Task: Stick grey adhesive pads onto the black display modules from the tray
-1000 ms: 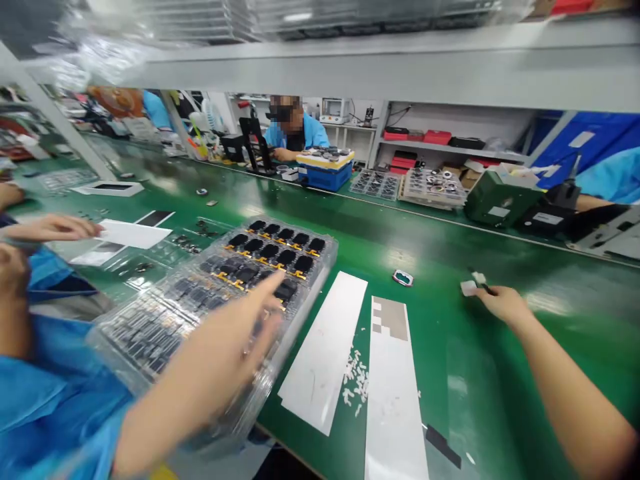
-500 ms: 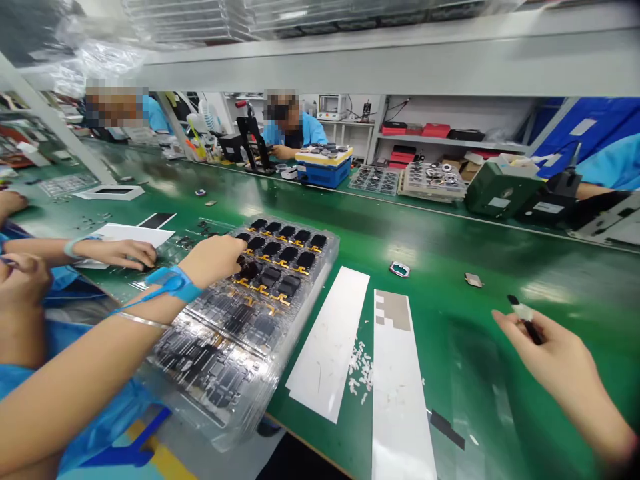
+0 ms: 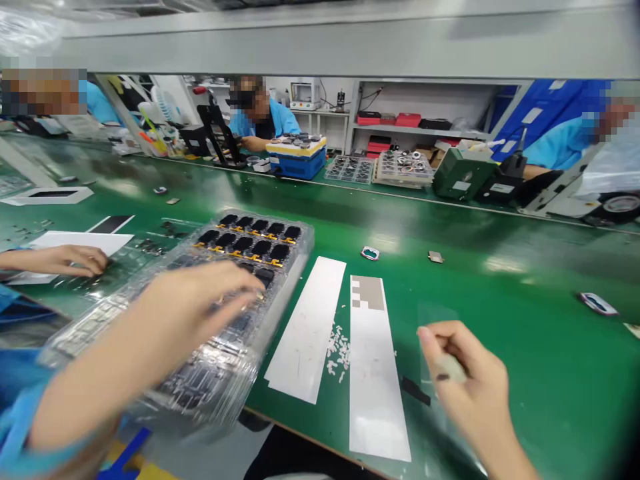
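My left hand [image 3: 215, 293] is over a clear plastic tray [image 3: 287, 293], blurred by motion. Its thumb and fingertips come together near the tray's right side; whatever lies between them is too small to make out. Rows of small black screens [image 3: 260, 249] with gold flex cables sit in the tray's far pockets. On the right, my right hand [image 3: 475, 387] is curled round a short black stick with pale wrapping [image 3: 450, 368]. Clear film [image 3: 435, 317] lies beneath that hand. Two white strips [image 3: 307, 327] [image 3: 375, 380] lie between my hands.
White scraps [image 3: 339, 350] are scattered between the strips. A dark strip [image 3: 416, 391], oval frames [image 3: 371, 253] and a metal plate [image 3: 435, 257] lie on the green table [image 3: 550, 373]. A co-worker's hand [image 3: 80, 260] works at the left. A shelf beam [image 3: 320, 50] crosses above.
The view has swung right. My left hand has moved rightward over the tray and closer to me. My right hand has come nearer with the stick in it.
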Action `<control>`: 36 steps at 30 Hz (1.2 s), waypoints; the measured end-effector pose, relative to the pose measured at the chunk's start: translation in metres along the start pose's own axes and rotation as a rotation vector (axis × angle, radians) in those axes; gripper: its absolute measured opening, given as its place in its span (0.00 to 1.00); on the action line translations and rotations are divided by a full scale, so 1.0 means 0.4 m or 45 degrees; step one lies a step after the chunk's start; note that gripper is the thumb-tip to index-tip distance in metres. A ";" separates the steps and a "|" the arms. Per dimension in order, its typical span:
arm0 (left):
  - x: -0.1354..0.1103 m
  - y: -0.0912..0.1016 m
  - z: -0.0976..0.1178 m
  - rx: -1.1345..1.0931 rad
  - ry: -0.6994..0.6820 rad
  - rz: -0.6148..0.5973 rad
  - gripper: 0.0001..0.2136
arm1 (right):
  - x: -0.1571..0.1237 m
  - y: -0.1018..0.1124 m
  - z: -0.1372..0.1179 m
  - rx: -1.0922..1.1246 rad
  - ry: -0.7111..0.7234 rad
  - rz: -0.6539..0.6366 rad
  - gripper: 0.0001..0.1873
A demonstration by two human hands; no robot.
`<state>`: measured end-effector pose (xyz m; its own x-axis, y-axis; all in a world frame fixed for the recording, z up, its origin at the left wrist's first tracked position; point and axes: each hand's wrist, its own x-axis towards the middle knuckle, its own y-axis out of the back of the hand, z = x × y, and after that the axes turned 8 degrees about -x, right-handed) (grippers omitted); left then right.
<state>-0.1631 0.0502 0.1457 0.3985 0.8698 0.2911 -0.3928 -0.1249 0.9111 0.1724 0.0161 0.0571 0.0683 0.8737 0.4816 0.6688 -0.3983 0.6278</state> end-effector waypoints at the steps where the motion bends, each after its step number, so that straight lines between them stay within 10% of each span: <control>1: -0.030 -0.028 0.048 -0.145 -0.073 0.109 0.12 | -0.006 -0.006 -0.001 0.014 0.115 -0.026 0.06; 5: -0.089 -0.171 0.198 -0.716 0.059 0.215 0.05 | -0.014 -0.021 0.004 0.115 0.385 -0.206 0.05; 13: 0.022 -0.404 0.273 -1.936 0.502 -0.093 0.07 | -0.015 -0.046 0.020 0.317 0.016 -0.399 0.05; 19: 0.021 -0.418 0.269 -1.816 0.376 -0.422 0.06 | -0.025 -0.061 0.022 0.268 0.098 -0.312 0.05; 36: -0.005 -0.433 0.257 -1.611 0.515 -0.251 0.08 | -0.049 -0.085 0.035 -0.223 0.535 -0.118 0.11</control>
<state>-0.0108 0.0209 0.0173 0.3520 0.9284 -0.1192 -0.9359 0.3509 -0.0306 0.1587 0.0163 0.0179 -0.3156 0.7335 0.6019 0.5202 -0.3968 0.7563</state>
